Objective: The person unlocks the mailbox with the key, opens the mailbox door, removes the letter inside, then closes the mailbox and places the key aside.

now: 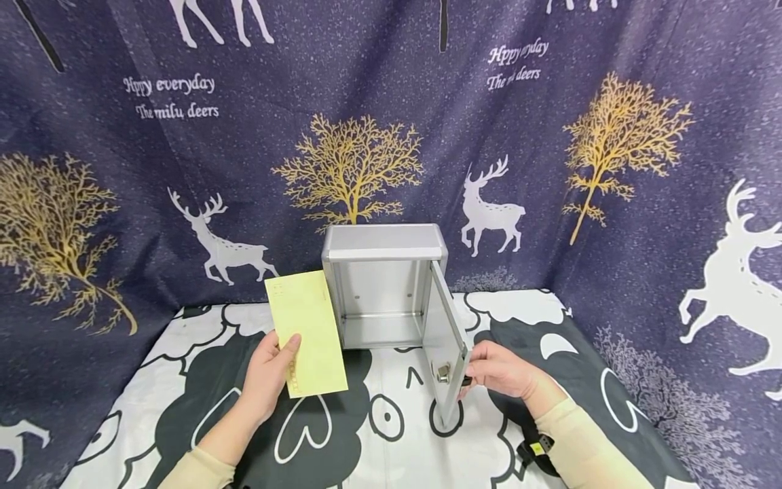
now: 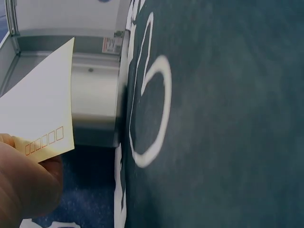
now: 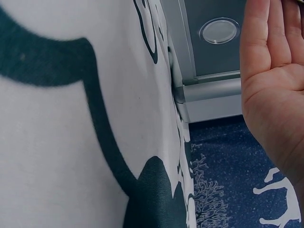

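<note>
A grey metal mailbox stands against the backdrop, its front open to bare inner walls. Its door is swung out toward me on the right side, a silver lock showing on the inner face. My left hand holds a yellow envelope upright by its lower left side, thumb across the front. The envelope overlaps the box's left side. At the door's free edge my right hand pinches a small black key on the outer side, mostly hidden by the fingers.
A black-and-white patterned cloth covers the table. Behind and at both sides hangs a dark blue curtain with deer and trees. A black strap lies by my right forearm. A round window shows on the door in the right wrist view.
</note>
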Demonstrator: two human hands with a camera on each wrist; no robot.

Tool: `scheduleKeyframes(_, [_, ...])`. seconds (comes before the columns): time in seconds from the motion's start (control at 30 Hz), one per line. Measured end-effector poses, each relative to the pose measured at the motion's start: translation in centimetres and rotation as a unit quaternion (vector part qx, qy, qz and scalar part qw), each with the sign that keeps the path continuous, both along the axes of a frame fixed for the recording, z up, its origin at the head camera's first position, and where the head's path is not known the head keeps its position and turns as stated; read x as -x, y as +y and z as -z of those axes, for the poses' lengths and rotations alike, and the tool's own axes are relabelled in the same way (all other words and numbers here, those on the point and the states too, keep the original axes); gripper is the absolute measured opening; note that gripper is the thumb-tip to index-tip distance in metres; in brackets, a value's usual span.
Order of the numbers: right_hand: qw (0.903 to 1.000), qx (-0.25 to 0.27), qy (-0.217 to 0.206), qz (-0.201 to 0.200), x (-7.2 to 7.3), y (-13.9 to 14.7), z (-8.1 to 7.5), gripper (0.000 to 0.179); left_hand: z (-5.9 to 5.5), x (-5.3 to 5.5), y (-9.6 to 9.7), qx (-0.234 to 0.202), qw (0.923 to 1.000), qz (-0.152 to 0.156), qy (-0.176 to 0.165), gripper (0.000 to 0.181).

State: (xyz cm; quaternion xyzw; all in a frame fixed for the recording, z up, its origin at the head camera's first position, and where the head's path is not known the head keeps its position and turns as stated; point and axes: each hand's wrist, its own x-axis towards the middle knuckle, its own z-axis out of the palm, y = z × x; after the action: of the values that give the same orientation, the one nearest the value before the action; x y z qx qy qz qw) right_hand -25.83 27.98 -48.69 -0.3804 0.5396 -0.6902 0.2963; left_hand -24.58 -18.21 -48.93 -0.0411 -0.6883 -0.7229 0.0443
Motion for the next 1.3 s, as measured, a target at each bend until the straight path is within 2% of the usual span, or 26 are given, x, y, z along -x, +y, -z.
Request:
scheduleKeyframes(0.2, [1.0000,0.005,0.001,-0.004,-0.1,0.0,-0.2,0.051,0.0,0.3,-1.4,0.021,0.9997,-0.012,0.000,0.037])
scheduleKeyframes(0.43, [1.0000,0.002,0.002,-0.003,0.0,0.0,-0.1,0.050,0.3,1.2,-3.3,0.068,0.9965,-0.033,-0.037,0.040])
scheduleKeyframes(0.6, [1.0000,0.001,0.001,-0.002,0.0,0.0,-0.1,0.047,0.5,1.7,-4.6,0.084,0.9931,-0.049,-0.066,0.041])
scheduleKeyframes(0.77, [1.0000,0.003,-0.002,0.000,0.0,0.0,0.0,0.045,0.4,2.0,-5.4,0.097,0.9904,-0.058,-0.079,0.043])
scheduleKeyframes(1.0, [1.0000,0.003,-0.001,-0.002,-0.1,0.0,0.1,0.046,0.7,2.3,-6.3,0.139,0.9827,-0.075,-0.098,0.046])
scheduleKeyframes(1.3, [1.0000,0.000,0.003,-0.002,0.0,0.1,0.2,0.049,1.1,2.9,-7.4,0.133,0.9806,-0.082,-0.119,0.037])
